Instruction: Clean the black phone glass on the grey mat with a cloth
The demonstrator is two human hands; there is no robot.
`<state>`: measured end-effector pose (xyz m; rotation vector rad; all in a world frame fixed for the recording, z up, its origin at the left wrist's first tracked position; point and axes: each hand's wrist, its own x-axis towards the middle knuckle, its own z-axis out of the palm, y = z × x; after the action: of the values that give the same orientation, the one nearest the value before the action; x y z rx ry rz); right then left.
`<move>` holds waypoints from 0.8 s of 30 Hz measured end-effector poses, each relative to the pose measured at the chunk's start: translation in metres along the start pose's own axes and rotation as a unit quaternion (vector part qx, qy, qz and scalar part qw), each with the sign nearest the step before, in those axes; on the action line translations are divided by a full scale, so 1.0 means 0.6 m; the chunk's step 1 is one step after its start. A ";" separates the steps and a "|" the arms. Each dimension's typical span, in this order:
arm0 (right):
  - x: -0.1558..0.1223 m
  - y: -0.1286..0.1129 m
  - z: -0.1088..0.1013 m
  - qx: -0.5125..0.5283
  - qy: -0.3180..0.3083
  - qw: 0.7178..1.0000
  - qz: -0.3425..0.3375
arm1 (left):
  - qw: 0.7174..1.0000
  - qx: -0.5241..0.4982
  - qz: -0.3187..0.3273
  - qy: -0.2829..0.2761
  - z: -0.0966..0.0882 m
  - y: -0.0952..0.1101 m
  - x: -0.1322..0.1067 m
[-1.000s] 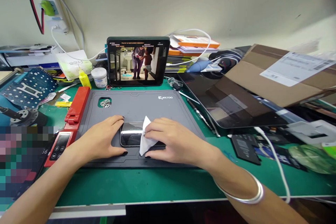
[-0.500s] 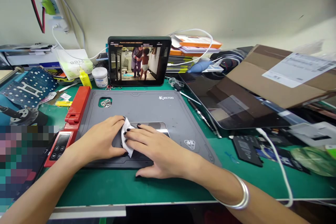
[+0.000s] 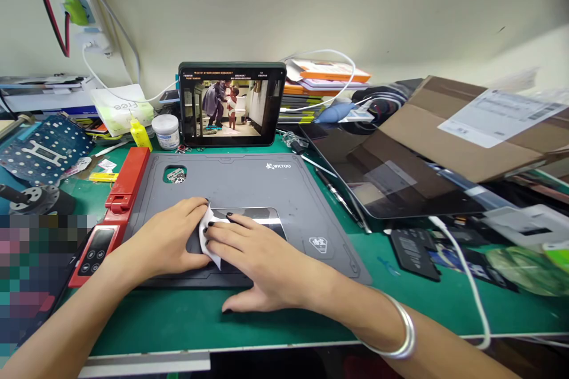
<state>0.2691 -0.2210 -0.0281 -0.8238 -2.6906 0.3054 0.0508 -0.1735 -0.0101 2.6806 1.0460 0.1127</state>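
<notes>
A phone [image 3: 276, 222] with a dark glossy face and a pale frame lies flat on a grey work mat [image 3: 249, 180]. My left hand [image 3: 171, 238] grips its left end between thumb and fingers. My right hand [image 3: 262, 257] is laid over the phone, fingers stretched and pressing a folded white wipe [image 3: 205, 232] onto its left part. Its thumb is spread away over the green bench mat. Both hands hide much of the phone.
A tablet [image 3: 231, 130] playing a video stands behind the mat. Left are a red device [image 3: 100, 249], a yellow bottle [image 3: 141, 133] and a white jar [image 3: 166, 132]. Right are tweezers [image 3: 342, 198], a large dark screen panel [image 3: 377, 172], a cardboard box [image 3: 418, 118] and a white cable [image 3: 466, 284].
The view has shifted slightly. My right fingers and the wipe have moved a little toward the phone's left end. My left hand keeps its grip. The picture on the tablet has changed.
</notes>
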 end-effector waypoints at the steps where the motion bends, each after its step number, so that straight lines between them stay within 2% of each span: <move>1: 0.000 0.001 0.000 -0.003 0.002 1.000 0.007 | 1.000 0.000 0.001 0.001 0.000 0.000 0.000; 5: -0.001 0.007 -0.002 -0.020 0.015 0.999 0.039 | 1.000 0.000 0.012 0.006 -0.002 0.001 0.000; 12: 0.002 0.001 -0.012 -0.005 0.014 0.999 0.029 | 1.000 0.007 0.015 0.003 -0.002 0.001 -0.001; 20: -0.033 0.022 -0.070 -0.063 -0.033 0.985 0.157 | 0.998 0.041 -0.016 -0.043 -0.006 0.004 0.000; 24: -0.044 0.025 -0.080 -0.070 -0.045 0.982 0.168 | 0.998 0.042 -0.017 -0.041 -0.005 0.003 0.000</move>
<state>0.3140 -0.2186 0.0060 -1.3400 -2.6702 0.2341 0.0513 -0.1742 -0.0067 2.7137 1.0943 -0.0488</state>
